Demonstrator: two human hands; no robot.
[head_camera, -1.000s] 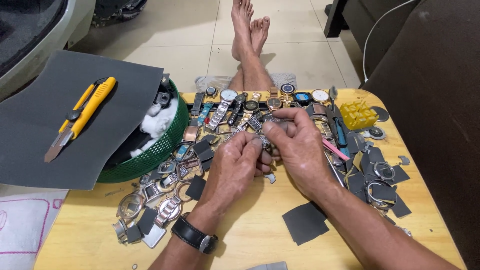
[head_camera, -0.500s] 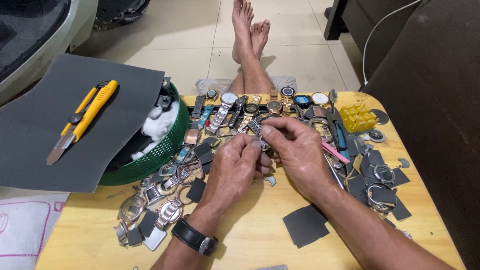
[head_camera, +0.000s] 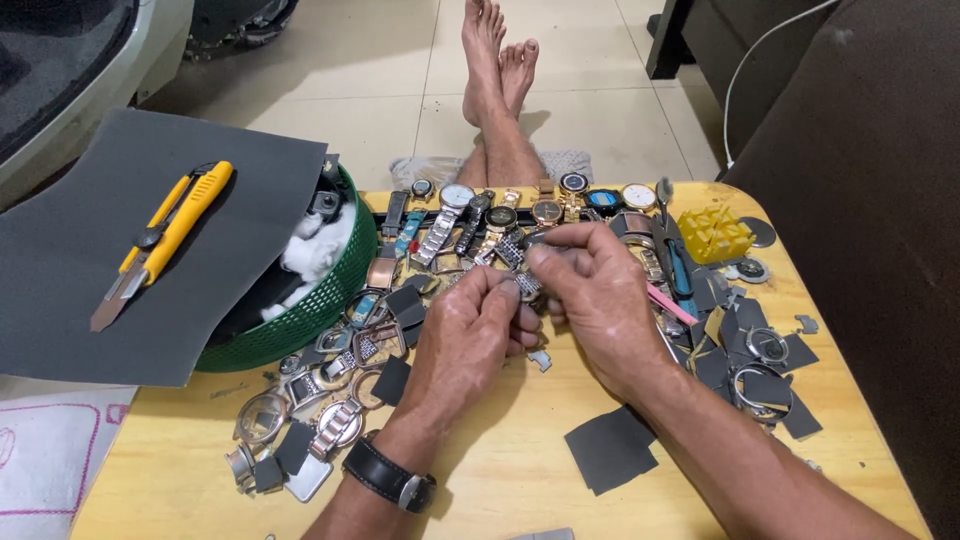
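Over the middle of a small wooden table (head_camera: 500, 470), my left hand (head_camera: 470, 335) and my right hand (head_camera: 598, 290) meet. Between their fingertips they pinch a metal watch band (head_camera: 517, 258) with a silver mesh look; most of it is hidden by my fingers. My left wrist wears a black strap (head_camera: 385, 476). A row of wristwatches (head_camera: 500, 212) lies along the far edge just beyond my hands. Watch cases and bezels (head_camera: 320, 400) lie scattered to the left of my left hand.
A green mesh basket (head_camera: 300, 320) at the left is covered by a dark grey sheet (head_camera: 110, 260) bearing a yellow utility knife (head_camera: 165, 240). Dark grey paper scraps (head_camera: 610, 450), a yellow plastic block (head_camera: 715, 233), metal rings (head_camera: 762, 385) and my bare feet (head_camera: 500, 60) surround the work.
My hands have stayed in the same place over the table, with only small finger shifts on the band. Nothing else has moved.
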